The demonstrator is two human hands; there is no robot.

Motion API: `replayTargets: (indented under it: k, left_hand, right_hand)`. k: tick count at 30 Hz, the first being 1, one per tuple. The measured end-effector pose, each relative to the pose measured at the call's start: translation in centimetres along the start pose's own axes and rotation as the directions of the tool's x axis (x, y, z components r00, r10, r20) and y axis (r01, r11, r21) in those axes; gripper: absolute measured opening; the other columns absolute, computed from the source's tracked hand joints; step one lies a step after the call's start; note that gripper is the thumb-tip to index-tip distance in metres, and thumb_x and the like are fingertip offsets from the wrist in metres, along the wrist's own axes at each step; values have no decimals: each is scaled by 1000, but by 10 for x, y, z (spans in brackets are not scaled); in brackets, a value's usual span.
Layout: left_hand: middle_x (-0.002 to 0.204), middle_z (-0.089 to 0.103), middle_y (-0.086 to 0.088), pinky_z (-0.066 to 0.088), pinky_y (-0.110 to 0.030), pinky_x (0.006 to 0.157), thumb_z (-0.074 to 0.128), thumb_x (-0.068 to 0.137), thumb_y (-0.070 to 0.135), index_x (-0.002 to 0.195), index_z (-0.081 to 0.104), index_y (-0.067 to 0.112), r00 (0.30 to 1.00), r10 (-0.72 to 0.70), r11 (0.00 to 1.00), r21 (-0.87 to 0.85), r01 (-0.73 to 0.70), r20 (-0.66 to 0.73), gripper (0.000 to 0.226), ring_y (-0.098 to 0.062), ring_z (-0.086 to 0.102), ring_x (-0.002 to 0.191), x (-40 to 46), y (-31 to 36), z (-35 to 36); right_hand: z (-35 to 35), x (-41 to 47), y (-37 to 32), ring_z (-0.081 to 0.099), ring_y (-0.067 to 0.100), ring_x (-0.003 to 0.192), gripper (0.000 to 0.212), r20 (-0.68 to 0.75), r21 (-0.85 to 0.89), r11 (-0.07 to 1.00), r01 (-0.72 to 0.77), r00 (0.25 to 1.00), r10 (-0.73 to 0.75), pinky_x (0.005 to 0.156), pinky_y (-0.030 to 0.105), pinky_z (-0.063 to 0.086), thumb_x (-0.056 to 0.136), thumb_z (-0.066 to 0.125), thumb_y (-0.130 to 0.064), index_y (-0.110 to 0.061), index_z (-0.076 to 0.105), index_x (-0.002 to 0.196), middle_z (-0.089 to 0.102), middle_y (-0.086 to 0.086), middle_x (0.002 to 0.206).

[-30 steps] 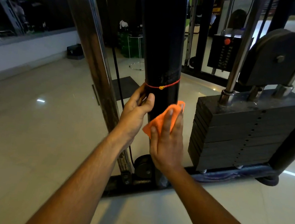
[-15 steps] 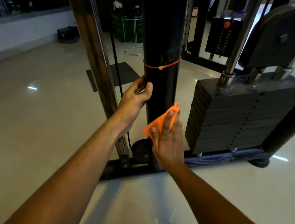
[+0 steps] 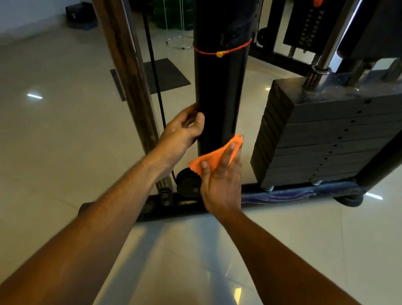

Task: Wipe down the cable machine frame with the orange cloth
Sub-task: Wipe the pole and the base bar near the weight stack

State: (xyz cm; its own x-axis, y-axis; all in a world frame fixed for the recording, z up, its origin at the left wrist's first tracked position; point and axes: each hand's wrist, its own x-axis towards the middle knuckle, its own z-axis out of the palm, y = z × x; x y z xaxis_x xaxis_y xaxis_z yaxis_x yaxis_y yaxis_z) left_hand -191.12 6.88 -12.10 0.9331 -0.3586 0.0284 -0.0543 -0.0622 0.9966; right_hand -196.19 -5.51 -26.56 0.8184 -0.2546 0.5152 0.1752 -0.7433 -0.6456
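The cable machine's black upright post (image 3: 215, 90) stands in the middle of the view, with a thin red string (image 3: 207, 51) tied around it. My right hand (image 3: 221, 182) presses the orange cloth (image 3: 213, 156) flat against the post's lower front, fingers straight; part of the cloth is hidden under the palm. A little higher, my left hand (image 3: 179, 137) grips the post's left side, thumb on the front and fingers curled behind it.
A weight stack (image 3: 322, 142) with chrome guide rods sits close on the right. A slanted brown bar (image 3: 121, 48) and a black cable (image 3: 154, 70) run down on the left to a pulley (image 3: 187, 183) and the base rail (image 3: 170, 204). Glossy tiled floor lies all around.
Both hands have slid down the post, away from the red string. The right hand carried the cloth down with it, and my view has tilted lower.
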Motion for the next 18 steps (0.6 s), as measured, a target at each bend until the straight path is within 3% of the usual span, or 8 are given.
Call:
replayTargets:
  k: [2, 5, 8, 12, 18]
  left_hand:
    - [134, 62, 28, 48, -19, 99, 58, 111, 28, 151, 54, 35, 1000, -29, 1000, 4, 29, -6, 41, 14, 57, 121, -6, -7, 0]
    - [132, 60, 28, 51, -18, 96, 60, 110, 27, 151, 54, 35, 999, -48, 999, 2, 48, -14, 42, 17, 57, 115, -4, -13, 0]
    - [138, 60, 26, 51, -27, 109, 61, 109, 30, 152, 55, 36, 999, -35, 999, 14, 35, -32, 44, 17, 54, 122, -2, -17, -2]
    - [141, 62, 24, 46, -33, 117, 62, 109, 30, 145, 58, 41, 998, -40, 999, 5, 40, -47, 38, 9, 53, 132, -2, -24, 0]
    - [134, 68, 22, 52, -21, 97, 64, 108, 24, 142, 63, 35, 996, -76, 996, -40, 74, -42, 36, 11, 63, 119, 0, -18, -3]
  right_hand:
    - [4, -4, 2, 24, 45, 162, 96, 17, 27, 999, -32, 999, 31, 120, 70, 39, 113, 42, -57, -37, -39, 161, -15, 16, 180]
    - [-5, 8, -9, 19, 40, 165, 94, -18, 68, 998, 5, 1000, -4, 122, 67, 37, 112, 42, -58, -30, -32, 164, -16, 15, 180]
    - [-14, 25, -20, 16, 37, 166, 91, -71, 81, 996, 26, 997, -21, 123, 65, 38, 113, 42, -57, -20, -22, 167, -16, 13, 181]
    - [-9, 14, -2, 16, 42, 165, 98, 13, -38, 997, 68, 998, -67, 121, 70, 37, 113, 47, -54, -33, -36, 162, -22, 17, 179]
    - [-1, -9, 24, 15, 47, 164, 101, 124, -61, 995, 83, 989, -75, 119, 72, 37, 114, 49, -50, -35, -39, 160, -24, 18, 178]
